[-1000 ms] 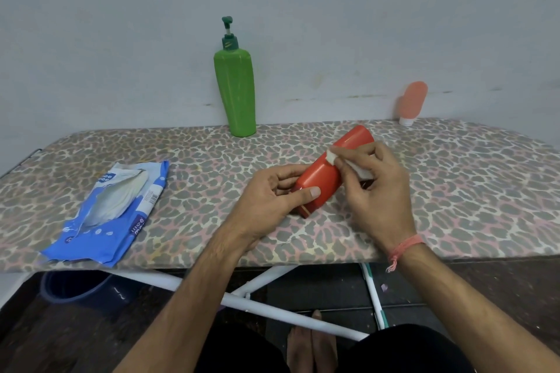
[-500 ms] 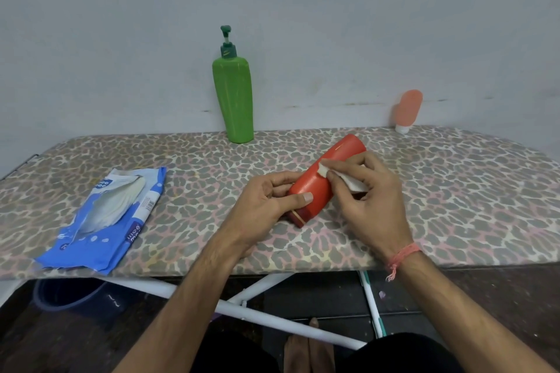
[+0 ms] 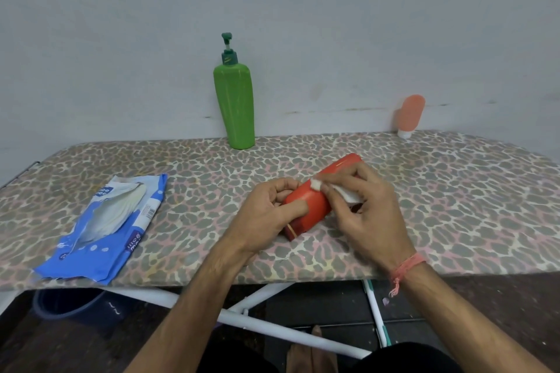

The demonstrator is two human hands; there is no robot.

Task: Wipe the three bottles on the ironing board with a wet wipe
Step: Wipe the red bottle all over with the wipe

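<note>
The red bottle (image 3: pixel 312 206) lies on its side near the middle of the ironing board (image 3: pixel 454 191), with one end pointing at you and the other end pointing away to the right. It sits right between your two hands. Your left hand (image 3: pixel 266 218) curls around the near end, with the thumb lying flat across the top of the bottle and the other fingers bent round the far side. Your right hand (image 3: pixel 366 215) is bent over the far half. Its fingertips (image 3: pixel 325 188) pinch a small white wet wipe (image 3: pixel 318 184) and press it down on the top of the bottle. More of the wipe pokes out under your palm. A pink string is tied on that wrist.

The green pump bottle (image 3: pixel 235 106) stands up at the back by the wall. The small pink bottle (image 3: pixel 409 115) stands on its white cap far off to the right, also by the wall. The blue pack of wipes (image 3: pixel 103 227) lies flat to your left, near the front edge.
</note>
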